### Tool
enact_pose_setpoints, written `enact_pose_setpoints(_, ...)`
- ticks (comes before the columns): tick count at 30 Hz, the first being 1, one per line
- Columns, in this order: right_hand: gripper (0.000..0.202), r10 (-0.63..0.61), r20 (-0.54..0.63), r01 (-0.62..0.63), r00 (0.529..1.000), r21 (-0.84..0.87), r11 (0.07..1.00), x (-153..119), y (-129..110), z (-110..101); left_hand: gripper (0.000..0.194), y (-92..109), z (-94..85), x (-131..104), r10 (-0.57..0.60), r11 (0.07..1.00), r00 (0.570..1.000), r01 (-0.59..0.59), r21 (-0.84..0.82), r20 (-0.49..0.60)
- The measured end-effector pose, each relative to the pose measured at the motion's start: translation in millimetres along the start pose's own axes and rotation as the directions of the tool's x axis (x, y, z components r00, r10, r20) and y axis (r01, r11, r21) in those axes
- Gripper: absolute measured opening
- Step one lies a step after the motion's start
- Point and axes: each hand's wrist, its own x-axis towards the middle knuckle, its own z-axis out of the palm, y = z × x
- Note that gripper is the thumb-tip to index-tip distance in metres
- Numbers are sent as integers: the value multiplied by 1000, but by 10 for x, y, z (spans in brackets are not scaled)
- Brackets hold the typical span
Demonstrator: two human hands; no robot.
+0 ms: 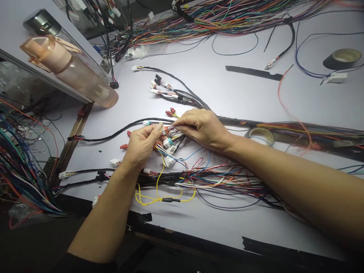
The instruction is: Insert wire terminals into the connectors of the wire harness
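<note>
My left hand is closed, thumb and forefinger gripping a small white-and-orange wire connector. Just right of it, the fingertips of my right hand are pinched together on thin wires at the connector's back; exactly which wires is hidden. Below the fingers hang white connectors, one with a teal part. Red plugs with yellow leads lie beyond my right fingertips. A bundle of loose coloured wires runs across the table under my right forearm, and a yellow wire loop lies in front.
At the left lean a peach water bottle and a silver-capped bottle. A thick wire bundle stretches along the back. Tape rolls and a black strip lie to the right. The table's dark front edge runs below.
</note>
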Motion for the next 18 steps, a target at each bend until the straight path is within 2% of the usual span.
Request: enact_pose_setpoints(18, 19, -11, -10, 11, 1000, -40, 999, -18, -20, 3, 36, -29, -8, 13, 29, 999, 999, -29, 25, 15)
